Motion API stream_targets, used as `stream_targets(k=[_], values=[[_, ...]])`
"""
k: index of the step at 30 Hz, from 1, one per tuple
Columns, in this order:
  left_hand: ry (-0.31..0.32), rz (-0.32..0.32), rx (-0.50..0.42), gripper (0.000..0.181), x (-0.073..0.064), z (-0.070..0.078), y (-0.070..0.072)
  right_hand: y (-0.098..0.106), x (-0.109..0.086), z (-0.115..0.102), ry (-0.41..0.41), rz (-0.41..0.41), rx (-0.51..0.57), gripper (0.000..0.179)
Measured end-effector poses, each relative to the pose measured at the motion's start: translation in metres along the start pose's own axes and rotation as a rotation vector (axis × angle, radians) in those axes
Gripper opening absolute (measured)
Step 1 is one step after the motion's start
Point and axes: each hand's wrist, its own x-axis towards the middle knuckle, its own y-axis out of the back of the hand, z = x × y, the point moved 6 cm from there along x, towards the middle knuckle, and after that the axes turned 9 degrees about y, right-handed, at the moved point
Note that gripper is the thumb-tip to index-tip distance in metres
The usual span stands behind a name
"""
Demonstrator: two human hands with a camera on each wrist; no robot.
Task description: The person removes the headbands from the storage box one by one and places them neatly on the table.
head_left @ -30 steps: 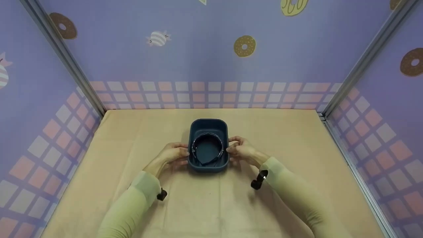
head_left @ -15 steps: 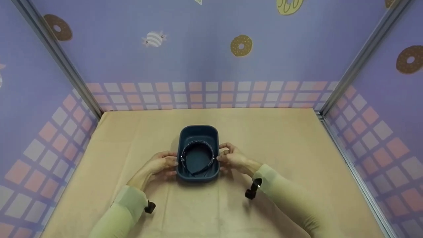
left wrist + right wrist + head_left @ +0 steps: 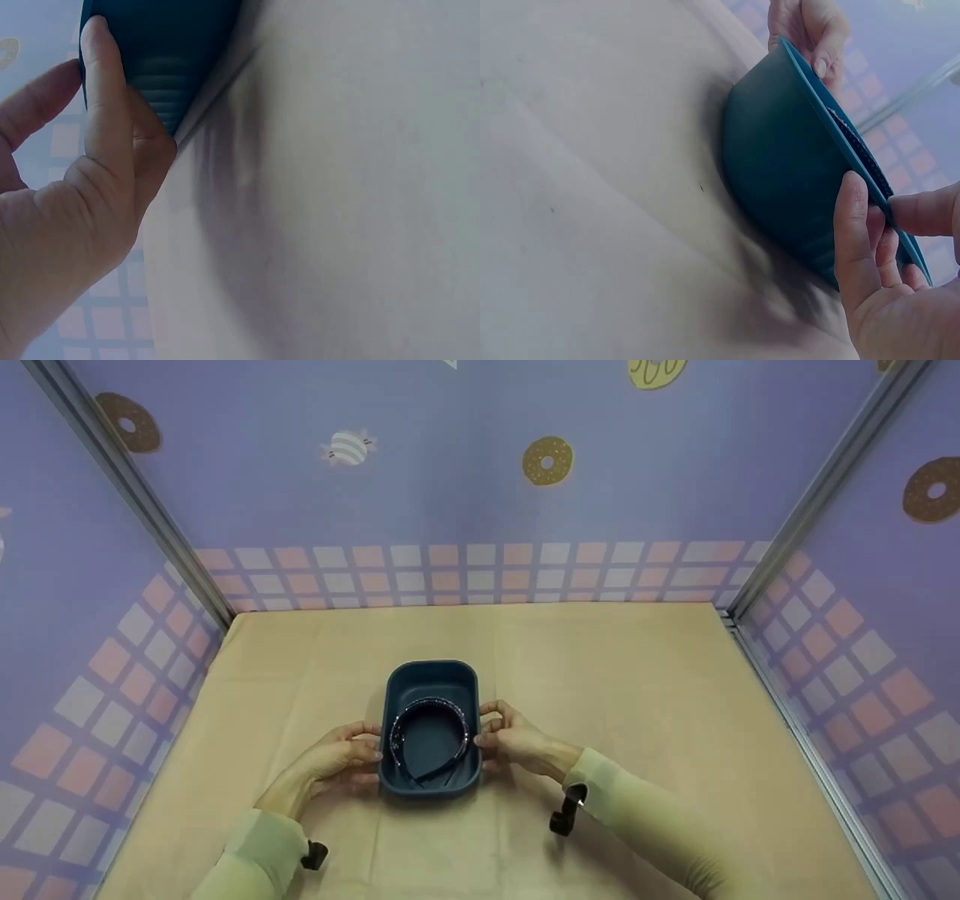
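A dark teal rectangular bin (image 3: 431, 679) with rounded corners sits low at the table, a little left of the middle in the head view. Inside it lies a dark, sparkly headband (image 3: 433, 702), its ends close together toward the near side. My left hand (image 3: 337, 756) grips the bin's left side. On the opposite side my right hand (image 3: 521, 742) pinches the rim, thumb at the top edge and fingers against the outer wall (image 3: 787, 165). Whether the base touches the cloth, I cannot tell.
A beige cloth (image 3: 600, 682) covers the table. Purple patterned walls (image 3: 450, 502) stand at the back and both sides, with metal posts (image 3: 817, 487) in the corners. Black wrist devices (image 3: 564, 816) hang from the cuffs.
Both hands have brought the bin nearer to me and to the left, with the headband still inside. Their hold on its sides looks the same.
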Motion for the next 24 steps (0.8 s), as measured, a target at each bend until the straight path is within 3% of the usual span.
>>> stream_targets(k=[7,12,16,24], values=[[0.022,0.04,0.017,0.043,-0.005,-0.002,0.003,-0.008,-0.004,0.001,0.006,-0.009,0.003,0.062],[0.002,0.112,0.025,0.036,-0.001,0.002,0.006,-0.008,-0.004,0.002,0.014,0.002,0.02,0.062],[-0.007,0.13,0.039,0.035,0.0,0.002,0.007,-0.008,-0.004,0.004,0.008,-0.003,0.015,0.065],[-0.021,0.107,0.038,0.029,0.002,0.003,0.006,0.007,-0.003,-0.013,0.044,0.036,-0.153,0.05]])
